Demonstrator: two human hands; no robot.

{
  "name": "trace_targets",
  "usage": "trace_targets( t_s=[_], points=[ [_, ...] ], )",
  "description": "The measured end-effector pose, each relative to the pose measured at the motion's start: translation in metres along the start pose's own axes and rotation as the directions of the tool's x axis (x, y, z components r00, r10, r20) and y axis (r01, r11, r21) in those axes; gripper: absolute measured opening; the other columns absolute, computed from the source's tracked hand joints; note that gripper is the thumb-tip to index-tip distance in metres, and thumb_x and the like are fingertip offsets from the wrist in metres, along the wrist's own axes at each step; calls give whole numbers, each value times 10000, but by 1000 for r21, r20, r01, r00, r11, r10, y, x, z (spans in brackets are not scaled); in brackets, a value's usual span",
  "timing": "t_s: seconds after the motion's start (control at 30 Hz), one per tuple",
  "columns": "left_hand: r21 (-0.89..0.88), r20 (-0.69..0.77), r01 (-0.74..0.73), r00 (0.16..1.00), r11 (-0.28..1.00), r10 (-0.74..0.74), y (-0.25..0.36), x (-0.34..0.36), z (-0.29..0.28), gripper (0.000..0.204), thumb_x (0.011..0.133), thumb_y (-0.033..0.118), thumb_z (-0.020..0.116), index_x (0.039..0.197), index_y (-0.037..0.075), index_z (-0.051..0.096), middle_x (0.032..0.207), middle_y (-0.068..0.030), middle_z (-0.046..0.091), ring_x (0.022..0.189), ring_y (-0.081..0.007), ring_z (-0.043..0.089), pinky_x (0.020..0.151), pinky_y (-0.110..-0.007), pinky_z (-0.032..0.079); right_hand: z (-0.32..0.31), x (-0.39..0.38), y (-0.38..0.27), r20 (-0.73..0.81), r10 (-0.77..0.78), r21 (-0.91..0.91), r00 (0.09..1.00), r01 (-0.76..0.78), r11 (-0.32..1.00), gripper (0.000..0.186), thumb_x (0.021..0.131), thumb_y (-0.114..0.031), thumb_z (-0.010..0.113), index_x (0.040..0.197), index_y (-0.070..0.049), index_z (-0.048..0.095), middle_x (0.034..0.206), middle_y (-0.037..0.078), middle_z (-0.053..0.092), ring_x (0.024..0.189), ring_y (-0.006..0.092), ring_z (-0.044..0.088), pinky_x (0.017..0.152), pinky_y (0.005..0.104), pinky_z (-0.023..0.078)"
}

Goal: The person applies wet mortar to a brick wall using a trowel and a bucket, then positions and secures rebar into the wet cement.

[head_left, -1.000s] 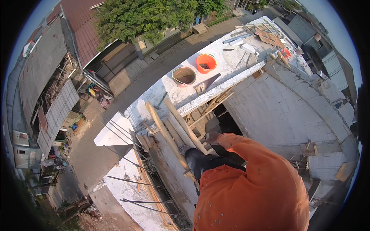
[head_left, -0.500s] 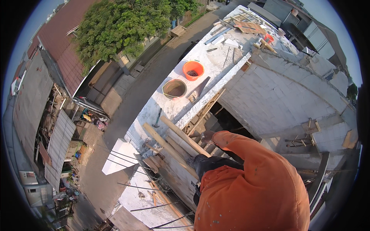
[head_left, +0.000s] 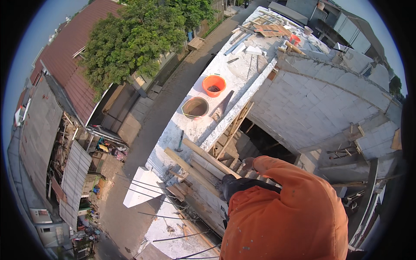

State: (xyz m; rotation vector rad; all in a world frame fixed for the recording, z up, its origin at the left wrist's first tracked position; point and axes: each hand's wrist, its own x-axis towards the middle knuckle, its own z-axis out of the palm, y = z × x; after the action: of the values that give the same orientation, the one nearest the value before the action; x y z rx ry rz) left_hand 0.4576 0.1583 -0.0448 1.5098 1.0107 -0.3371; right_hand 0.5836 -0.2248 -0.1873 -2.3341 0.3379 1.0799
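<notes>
My right hand (head_left: pixel 248 164) reaches out from a long orange sleeve (head_left: pixel 299 186), over the dark opening beside the wall top. Its fingers are small and partly hidden, so I cannot make out their shape or whether they hold anything. Closest to it is the end of a long timber (head_left: pixel 212 157) that slants down toward my dark-clothed leg (head_left: pixel 245 187). A second timber (head_left: pixel 190 170) lies roughly alongside, on the left. Beyond their far ends, a hammer (head_left: pixel 180 141) rests on the white ledge (head_left: pixel 169 149). My left hand does not show.
An orange bucket (head_left: pixel 214 85) and a grey-brown bucket (head_left: pixel 195 107) stand on the ledge. Rods (head_left: pixel 160 215) stick out at lower left. A pale triangular block (head_left: pixel 142 188) overhangs the street (head_left: pixel 151 125) far below. A dark drop (head_left: pixel 260 138) opens beside the block wall (head_left: pixel 312 99).
My right hand has drawn back slightly to the right, away from the timbers. The whole view has shifted a little. The buckets and hammer stay in place on the ledge.
</notes>
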Motion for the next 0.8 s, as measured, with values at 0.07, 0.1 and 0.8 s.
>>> trace_targets(
  t_s=[0.07, 0.1, 0.8],
  points=[
    [-4, 5, 22, 1000, 1000, -22, -4, -2, -1, 598, 843, 420, 525, 1266, 30, 362, 1153, -195, 451, 1011, -316, 486, 790, -482, 423, 5, -2, 9, 14, 10, 39, 1000, -10, 999, 274, 669, -247, 641, 877, -73, 603, 790, 105, 640, 782, 240, 616, 681, 362, 468],
    [-8, 7, 34, 999, 999, -34, -5, -3, -2, 596, 844, 420, 523, 1265, 30, 363, 1152, -195, 452, 1009, -316, 488, 788, -481, 425, 8, -2, 12, 13, -4, 71, 1000, 3, 997, 278, 668, -247, 640, 877, -69, 604, 786, 107, 640, 770, 247, 618, 673, 361, 471],
    [-203, 178, 323, 940, 924, -290, -30, -32, -7, 559, 860, 436, 480, 1240, 36, 391, 1143, -187, 488, 958, -307, 538, 738, -465, 457, -32, -41, 46, -223, 7, 71, 975, 9, 997, 322, 679, -314, 634, 886, -67, 643, 855, 131, 643, 843, 250, 610, 705, 375, 455]
  ],
)
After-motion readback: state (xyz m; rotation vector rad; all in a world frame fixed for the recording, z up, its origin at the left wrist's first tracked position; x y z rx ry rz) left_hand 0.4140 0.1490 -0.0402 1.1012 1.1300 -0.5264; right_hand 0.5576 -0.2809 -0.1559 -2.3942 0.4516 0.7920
